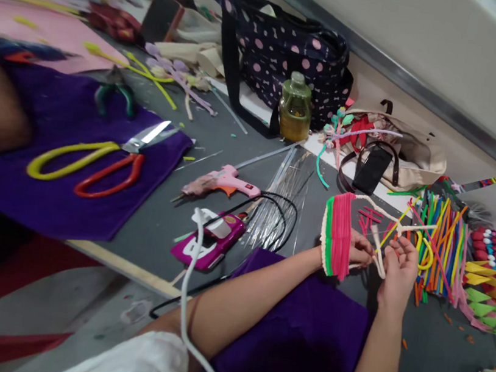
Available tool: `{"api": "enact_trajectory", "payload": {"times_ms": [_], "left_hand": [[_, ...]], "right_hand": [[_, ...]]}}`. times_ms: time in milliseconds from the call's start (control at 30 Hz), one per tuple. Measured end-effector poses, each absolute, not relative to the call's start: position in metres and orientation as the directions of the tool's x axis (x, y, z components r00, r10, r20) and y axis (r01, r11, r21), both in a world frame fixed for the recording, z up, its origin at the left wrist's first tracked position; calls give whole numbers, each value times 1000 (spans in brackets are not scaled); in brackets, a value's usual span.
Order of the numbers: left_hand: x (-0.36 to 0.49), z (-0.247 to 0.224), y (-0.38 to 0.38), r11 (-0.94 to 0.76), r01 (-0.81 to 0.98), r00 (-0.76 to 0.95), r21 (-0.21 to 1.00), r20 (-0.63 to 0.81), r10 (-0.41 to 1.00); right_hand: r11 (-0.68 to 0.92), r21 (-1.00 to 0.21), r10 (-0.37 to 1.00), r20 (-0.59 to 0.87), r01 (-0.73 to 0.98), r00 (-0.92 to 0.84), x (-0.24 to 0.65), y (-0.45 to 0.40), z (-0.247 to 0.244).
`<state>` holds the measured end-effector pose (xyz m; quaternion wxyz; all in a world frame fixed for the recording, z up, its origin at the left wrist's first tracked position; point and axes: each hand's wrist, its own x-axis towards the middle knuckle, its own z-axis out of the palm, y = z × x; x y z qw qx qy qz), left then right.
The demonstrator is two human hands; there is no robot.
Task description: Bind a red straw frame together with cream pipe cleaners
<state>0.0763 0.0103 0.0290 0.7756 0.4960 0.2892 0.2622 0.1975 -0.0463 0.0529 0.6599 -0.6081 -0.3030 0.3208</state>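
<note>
L hand (359, 251) w/ pipe-cleaner bundle (338, 234) round its wrist, R hand (398, 270) at 3 o'clock, both sets of fingers pinching the cream pipe cleaner (379, 257) (light, bendy, prob. best gripped near the twist).

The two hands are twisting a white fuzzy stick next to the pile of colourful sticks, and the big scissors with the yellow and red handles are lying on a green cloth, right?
Nearly. The head view shows the scissors lying on a purple cloth, not a green one. The rest holds: the left hand and right hand work a white fuzzy stick beside the pile of colourful sticks.
</note>
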Motion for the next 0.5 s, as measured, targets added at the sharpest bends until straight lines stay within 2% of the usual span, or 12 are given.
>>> {"api": "enact_trajectory", "payload": {"times_ms": [100, 233, 333, 500], "left_hand": [[74, 31, 12, 424, -114, 755, 899, -199, 625], [68, 32, 16, 512, -129, 834, 849, -186, 519], [63, 35, 17, 547, -136, 898, 826, -130, 420], [59, 41, 13, 585, -134, 965, 800, -29, 260]], "right_hand": [[28, -992, 857, -40, -124, 513, 200, -47, 58], [-3, -934, 947, -118, -357, 299, 205, -48, 65], [18, -875, 958, -124, -484, 260, 209, -48, 63], [-88, -872, 953, -214, -482, 214, 203, -48, 55]]}}
